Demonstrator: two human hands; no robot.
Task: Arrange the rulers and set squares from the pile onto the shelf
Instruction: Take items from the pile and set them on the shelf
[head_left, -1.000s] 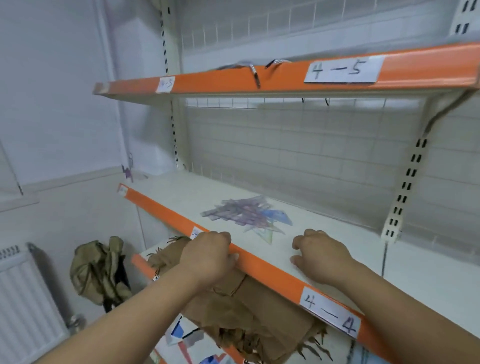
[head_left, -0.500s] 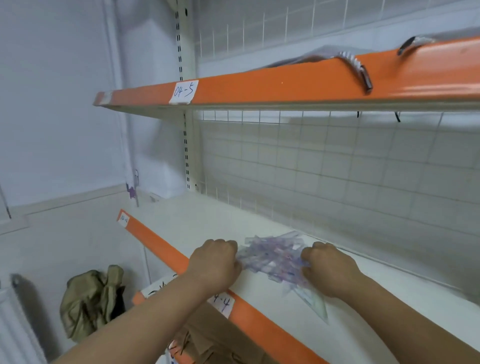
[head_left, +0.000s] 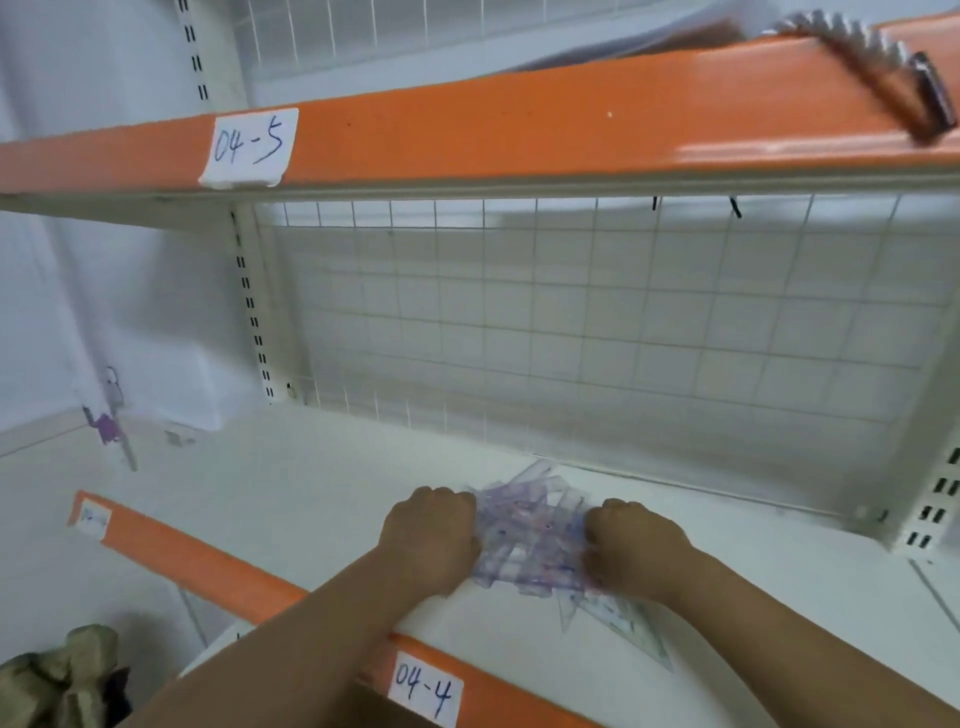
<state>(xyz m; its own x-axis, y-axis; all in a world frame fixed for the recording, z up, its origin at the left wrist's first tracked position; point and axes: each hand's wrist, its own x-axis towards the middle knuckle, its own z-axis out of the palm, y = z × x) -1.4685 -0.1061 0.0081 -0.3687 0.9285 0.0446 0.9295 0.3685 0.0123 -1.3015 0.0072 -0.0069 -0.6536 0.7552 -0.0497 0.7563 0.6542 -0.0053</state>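
A pile of clear plastic rulers and set squares (head_left: 530, 535), printed in blue and purple, lies on the white shelf (head_left: 291, 499) marked 04-4. My left hand (head_left: 431, 535) grips the pile's left side with curled fingers. My right hand (head_left: 634, 551) grips its right side the same way. One clear set square (head_left: 623, 629) sticks out from under the pile toward the shelf's front edge. The fingertips of both hands are hidden under or behind the plastic.
An orange-fronted upper shelf (head_left: 519, 124) marked 04-5 hangs overhead, with a dark strap (head_left: 893, 78) drooping over its edge. A wire grid back panel (head_left: 597, 332) closes the rear. An olive cloth bundle (head_left: 57, 680) lies lower left.
My hands left the shelf's front edge, reached in and closed on both sides of the pile. My view has moved closer and up.
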